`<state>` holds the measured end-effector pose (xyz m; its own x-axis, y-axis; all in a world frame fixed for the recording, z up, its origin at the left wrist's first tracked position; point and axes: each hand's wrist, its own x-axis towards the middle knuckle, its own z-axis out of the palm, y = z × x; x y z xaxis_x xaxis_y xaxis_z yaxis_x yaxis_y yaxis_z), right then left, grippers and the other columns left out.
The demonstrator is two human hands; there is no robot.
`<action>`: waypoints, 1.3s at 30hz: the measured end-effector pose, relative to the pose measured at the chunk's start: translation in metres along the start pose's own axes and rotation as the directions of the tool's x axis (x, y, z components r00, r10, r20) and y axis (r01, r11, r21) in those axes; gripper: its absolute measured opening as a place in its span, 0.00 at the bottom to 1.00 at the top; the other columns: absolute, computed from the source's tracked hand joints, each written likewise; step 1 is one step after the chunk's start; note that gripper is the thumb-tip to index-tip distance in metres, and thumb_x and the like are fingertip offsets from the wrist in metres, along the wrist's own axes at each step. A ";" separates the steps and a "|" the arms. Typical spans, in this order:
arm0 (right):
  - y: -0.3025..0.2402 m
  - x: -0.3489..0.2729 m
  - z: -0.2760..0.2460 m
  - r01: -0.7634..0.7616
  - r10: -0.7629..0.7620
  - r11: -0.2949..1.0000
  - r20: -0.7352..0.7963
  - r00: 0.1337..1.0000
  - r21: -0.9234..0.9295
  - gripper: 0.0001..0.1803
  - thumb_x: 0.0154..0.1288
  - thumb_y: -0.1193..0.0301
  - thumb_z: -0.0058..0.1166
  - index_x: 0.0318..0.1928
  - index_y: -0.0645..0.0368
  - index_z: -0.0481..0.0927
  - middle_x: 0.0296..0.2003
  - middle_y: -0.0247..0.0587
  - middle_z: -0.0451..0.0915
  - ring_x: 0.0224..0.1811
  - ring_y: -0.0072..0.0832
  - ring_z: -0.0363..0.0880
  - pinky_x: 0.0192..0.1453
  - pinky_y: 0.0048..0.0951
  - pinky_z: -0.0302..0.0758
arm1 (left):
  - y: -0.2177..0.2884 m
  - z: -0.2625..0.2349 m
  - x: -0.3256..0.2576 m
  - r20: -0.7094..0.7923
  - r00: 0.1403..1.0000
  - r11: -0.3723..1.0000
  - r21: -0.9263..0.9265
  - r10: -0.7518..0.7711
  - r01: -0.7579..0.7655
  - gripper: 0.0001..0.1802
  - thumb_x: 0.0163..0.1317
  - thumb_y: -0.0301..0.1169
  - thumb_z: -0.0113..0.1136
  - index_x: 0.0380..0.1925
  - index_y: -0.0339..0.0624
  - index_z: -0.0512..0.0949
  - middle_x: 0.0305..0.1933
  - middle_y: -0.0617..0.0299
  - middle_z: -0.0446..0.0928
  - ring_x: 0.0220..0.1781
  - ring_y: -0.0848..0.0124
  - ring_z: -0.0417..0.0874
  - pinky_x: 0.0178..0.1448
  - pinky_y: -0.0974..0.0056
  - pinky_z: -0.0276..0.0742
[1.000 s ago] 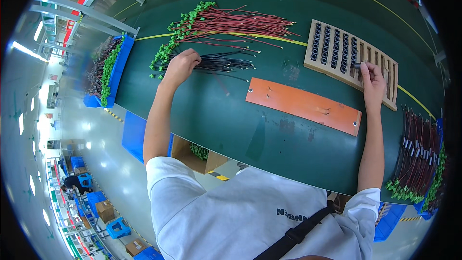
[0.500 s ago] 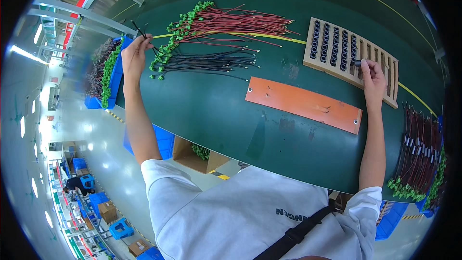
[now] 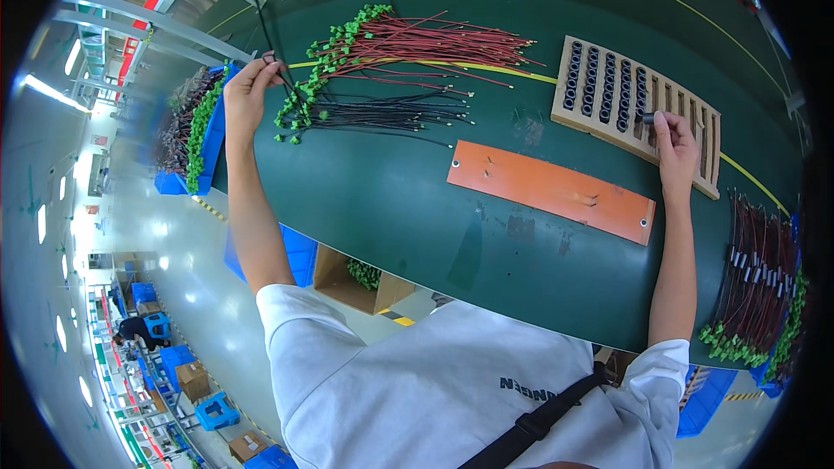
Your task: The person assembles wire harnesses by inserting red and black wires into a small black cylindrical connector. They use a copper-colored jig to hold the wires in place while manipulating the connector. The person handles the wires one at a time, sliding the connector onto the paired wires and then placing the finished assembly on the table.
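Over the far left of the bench, my left hand (image 3: 245, 100) pinches a black wire (image 3: 262, 28), which sticks up beyond the fingers. Beside that hand lies a bundle of black wires (image 3: 400, 113) with green connectors (image 3: 300, 104) at their left ends. Farther back is a larger spread of red wires (image 3: 452, 42), also with green connectors. On the right, my right hand (image 3: 679, 152) grips a small black cylinder (image 3: 648, 119) between thumb and fingers. It is held over a slotted tan rack (image 3: 595, 126), whose left columns carry many black rings (image 3: 605, 87).
An orange strip board (image 3: 547, 195) lies mid-bench. Blue bins hold wire bundles at the left (image 3: 211, 143) and right (image 3: 787, 356) ends. Below the front edge stands a cardboard box (image 3: 332, 276) of green connectors. A metal frame (image 3: 130, 13) rises at the far left.
The black wire in my left hand now points more upright and reaches higher. My right hand keeps the black cylinder at nearly the same spot by the rack.
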<state>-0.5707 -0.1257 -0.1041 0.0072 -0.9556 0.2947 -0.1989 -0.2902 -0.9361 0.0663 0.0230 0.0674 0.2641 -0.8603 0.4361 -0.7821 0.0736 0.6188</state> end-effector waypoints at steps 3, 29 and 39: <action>-0.002 0.000 0.000 -0.019 0.019 1.000 0.008 1.000 0.001 0.14 0.76 0.64 0.60 0.48 0.64 0.82 0.37 0.29 0.83 0.36 0.13 0.75 0.43 0.17 0.71 | 0.013 0.011 -0.002 0.126 0.992 0.999 -0.034 -0.030 0.035 0.10 0.73 0.25 0.60 0.47 0.32 0.86 0.40 0.63 0.87 0.40 0.79 0.83 0.48 0.71 0.80; -0.120 -0.087 0.023 -0.614 0.368 0.733 0.590 0.719 0.292 0.16 0.79 0.70 0.51 0.61 0.63 0.78 0.35 0.31 0.77 0.29 0.14 0.70 0.31 0.18 0.69 | 0.186 0.210 -0.100 0.625 0.781 0.846 -0.428 0.024 0.317 0.20 0.81 0.46 0.47 0.34 0.44 0.75 0.23 0.76 0.63 0.22 0.85 0.60 0.26 0.74 0.56; -0.096 -0.121 0.022 -0.556 0.311 0.685 0.501 0.808 0.472 0.15 0.82 0.63 0.51 0.41 0.61 0.81 0.26 0.28 0.75 0.22 0.10 0.65 0.24 0.16 0.61 | 0.226 0.266 -0.148 0.966 0.194 0.772 -0.252 0.169 0.584 0.21 0.82 0.43 0.48 0.46 0.37 0.82 0.23 0.70 0.71 0.19 0.83 0.61 0.25 0.74 0.57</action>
<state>-0.5314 0.0170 -0.0544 0.4352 -0.8879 -0.1491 0.3219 0.3082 -0.8952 -0.2996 0.0325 -0.0315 -0.6266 -0.6417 -0.4423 -0.3073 -0.3182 0.8968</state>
